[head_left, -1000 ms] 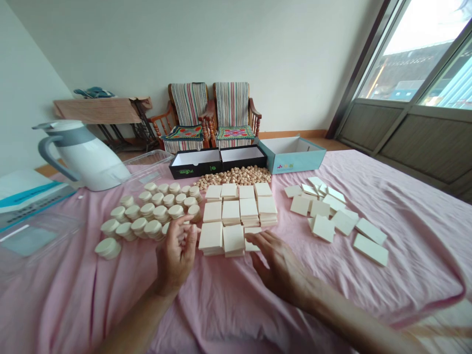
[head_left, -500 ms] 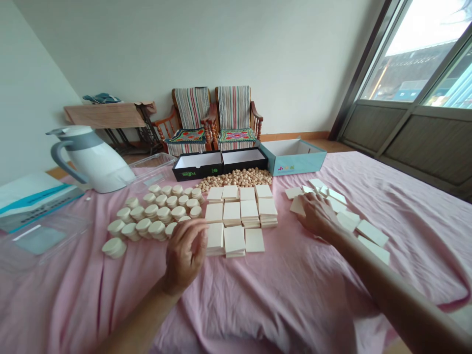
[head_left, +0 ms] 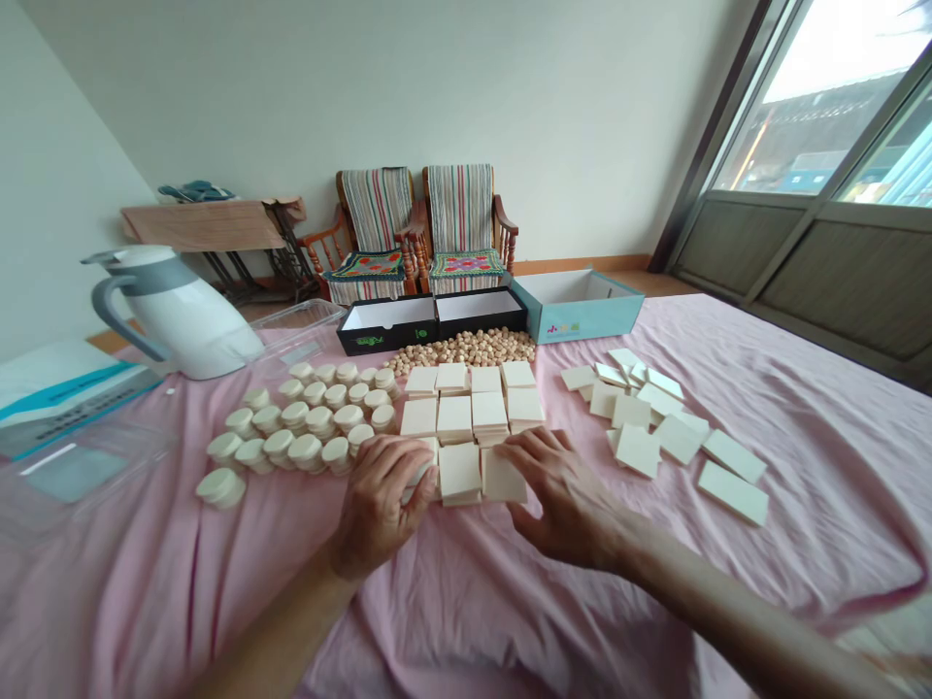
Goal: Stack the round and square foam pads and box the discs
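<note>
Thin, pale square tiles stand in stacked rows [head_left: 455,416] in the middle of the cloth. My left hand [head_left: 379,500] is curled around the front left stack [head_left: 420,471], its fingers behind and thumb in front, covering much of it. At the front right stack, my right hand [head_left: 572,500] has its fingers at the back and thumb at the front edge of a square tile [head_left: 502,478]. Between the hands sits the front middle stack [head_left: 460,473]. Loose square tiles [head_left: 638,450] lie scattered to the right. Stacks of round discs [head_left: 304,449] fill the left side.
Behind the stacks lies a heap of small wooden beads [head_left: 473,347]. Black boxes [head_left: 389,340] and a light blue box [head_left: 589,323] stand at the back. On the left are a white jug [head_left: 193,316], a clear plastic lid [head_left: 83,481] and a pink cloth [head_left: 291,582] underneath.
My right hand has moved left from the loose tiles to the front right stack. My left hand has shifted slightly right and closed around the front left stack.
</note>
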The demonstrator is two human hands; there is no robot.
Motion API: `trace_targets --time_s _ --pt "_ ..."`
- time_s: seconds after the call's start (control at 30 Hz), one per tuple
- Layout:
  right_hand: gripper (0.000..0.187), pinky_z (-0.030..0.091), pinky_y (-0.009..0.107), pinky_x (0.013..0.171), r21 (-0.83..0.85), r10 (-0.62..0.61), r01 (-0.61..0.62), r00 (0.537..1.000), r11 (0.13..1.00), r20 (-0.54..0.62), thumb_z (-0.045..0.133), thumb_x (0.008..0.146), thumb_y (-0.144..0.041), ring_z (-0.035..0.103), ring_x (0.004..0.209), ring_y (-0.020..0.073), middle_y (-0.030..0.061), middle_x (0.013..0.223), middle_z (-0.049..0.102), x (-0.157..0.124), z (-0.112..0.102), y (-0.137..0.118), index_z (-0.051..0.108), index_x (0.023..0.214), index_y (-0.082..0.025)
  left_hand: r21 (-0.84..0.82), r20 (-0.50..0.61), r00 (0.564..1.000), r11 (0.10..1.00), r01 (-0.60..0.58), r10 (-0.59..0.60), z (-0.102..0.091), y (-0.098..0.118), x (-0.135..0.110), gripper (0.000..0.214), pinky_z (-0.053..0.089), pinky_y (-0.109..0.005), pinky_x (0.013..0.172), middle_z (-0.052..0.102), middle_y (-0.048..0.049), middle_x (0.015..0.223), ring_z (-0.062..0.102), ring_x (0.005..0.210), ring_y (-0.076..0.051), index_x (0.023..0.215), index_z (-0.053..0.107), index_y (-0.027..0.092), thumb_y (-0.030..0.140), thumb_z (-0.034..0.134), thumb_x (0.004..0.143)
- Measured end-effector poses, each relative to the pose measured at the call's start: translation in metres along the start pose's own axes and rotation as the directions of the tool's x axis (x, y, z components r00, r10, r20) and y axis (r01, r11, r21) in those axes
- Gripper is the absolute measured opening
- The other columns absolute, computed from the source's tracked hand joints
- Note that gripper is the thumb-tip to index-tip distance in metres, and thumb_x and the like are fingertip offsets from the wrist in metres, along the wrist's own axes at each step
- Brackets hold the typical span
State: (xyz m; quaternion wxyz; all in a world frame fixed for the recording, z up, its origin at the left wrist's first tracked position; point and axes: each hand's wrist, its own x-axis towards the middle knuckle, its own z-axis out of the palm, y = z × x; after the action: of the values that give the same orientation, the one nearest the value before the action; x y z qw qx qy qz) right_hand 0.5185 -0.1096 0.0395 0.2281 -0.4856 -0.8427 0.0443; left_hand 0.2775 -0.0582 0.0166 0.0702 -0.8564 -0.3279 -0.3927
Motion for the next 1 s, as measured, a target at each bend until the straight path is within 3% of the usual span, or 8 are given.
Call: trace_targets --time_s 0.17,0.3,0.37,0.43,0.57,0.8,1.0 --pt "0.040 0.041 0.042 0.087 -0.013 -0.002 0.001 0.997 1.000 -0.071 0.055 0.078 -0.016 0.050 0.102 0.0253 0.0101 0.113 0.060 0.005 0.009 0.007 0.056 0.118 -0.016 -0.007 -0.003 1.000 1.000 0.013 -0.013 0.001 0.000 -0.001 0.012 0.046 -0.039 0.085 0.068 -0.0066 0.091 0.061 0.090 -0.021 0.095 0.063 0.018 0.016 0.055 0.085" --pt "0.028 0.041 0.038 0.087 -0.083 0.142 -0.158 0.976 0.984 -0.166 0.048 0.084 -0.017 0.053 0.099 0.0226 0.0096 0.107 0.064 0.014 -0.004 0.043 0.060 0.109 -0.016 -0.022 -0.011 1.000 1.000 0.011 -0.011 0.001 0.000 -0.002 0.012 0.046 -0.039 0.085 0.068 -0.0067 0.091 0.061 0.090 -0.022 0.094 0.062 0.017 0.016 0.055 0.086" --pt "0.028 0.039 0.039 0.088 -0.214 0.280 -0.318 0.941 0.924 -0.188 0.046 0.085 -0.019 0.052 0.101 0.0250 0.0129 0.109 0.064 0.022 -0.013 0.069 0.062 0.108 -0.013 -0.031 -0.013 1.000 0.999 0.016 -0.016 0.002 -0.001 -0.002 0.011 0.046 -0.038 0.085 0.068 -0.0066 0.090 0.061 0.090 -0.022 0.093 0.063 0.017 0.016 0.054 0.086" --pt "0.032 0.039 0.042 0.086 -0.367 0.434 -0.462 0.887 0.808 -0.160 0.048 0.084 -0.027 0.051 0.103 0.0299 0.0173 0.109 0.063 0.030 -0.018 0.095 0.062 0.108 -0.011 -0.040 -0.019 1.000 0.999 0.023 -0.024 0.002 -0.001 -0.001 0.011 0.047 -0.037 0.084 0.068 -0.0065 0.089 0.061 0.090 -0.021 0.092 0.063 0.017 0.017 0.053 0.087" --pt "0.048 0.037 0.047 0.084 -0.516 0.582 -0.566 0.799 0.643 -0.152 0.043 0.087 -0.045 0.050 0.105 0.0363 0.0234 0.108 0.063 0.047 -0.016 0.127 0.064 0.104 -0.005 -0.060 -0.011 0.999 0.997 0.044 -0.045 0.001 -0.002 -0.002 0.011 0.047 -0.036 0.084 0.067 -0.0068 0.090 0.061 0.090 -0.021 0.092 0.062 0.017 0.016 0.052 0.087" --pt "0.052 0.033 0.049 0.087 -0.486 0.668 -0.643 0.729 0.592 -0.150 0.041 0.087 -0.047 0.047 0.111 0.0383 0.0279 0.117 0.057 0.058 -0.004 0.138 0.065 0.108 -0.005 -0.066 -0.020 0.998 0.996 0.066 -0.068 0.002 -0.004 -0.004 0.012 0.046 -0.037 0.084 0.067 -0.0082 0.091 0.060 0.091 -0.021 0.091 0.061 0.017 0.015 0.049 0.088" --pt "0.048 0.032 0.048 0.089 -0.443 0.707 -0.684 0.692 0.579 -0.144 0.047 0.083 -0.043 0.048 0.111 0.0370 0.0232 0.113 0.058 0.055 -0.005 0.144 0.062 0.111 -0.008 -0.079 -0.016 0.997 0.994 0.071 -0.072 0.002 -0.005 -0.005 0.011 0.045 -0.037 0.084 0.066 -0.0084 0.091 0.060 0.091 -0.021 0.090 0.061 0.017 0.015 0.050 0.088"
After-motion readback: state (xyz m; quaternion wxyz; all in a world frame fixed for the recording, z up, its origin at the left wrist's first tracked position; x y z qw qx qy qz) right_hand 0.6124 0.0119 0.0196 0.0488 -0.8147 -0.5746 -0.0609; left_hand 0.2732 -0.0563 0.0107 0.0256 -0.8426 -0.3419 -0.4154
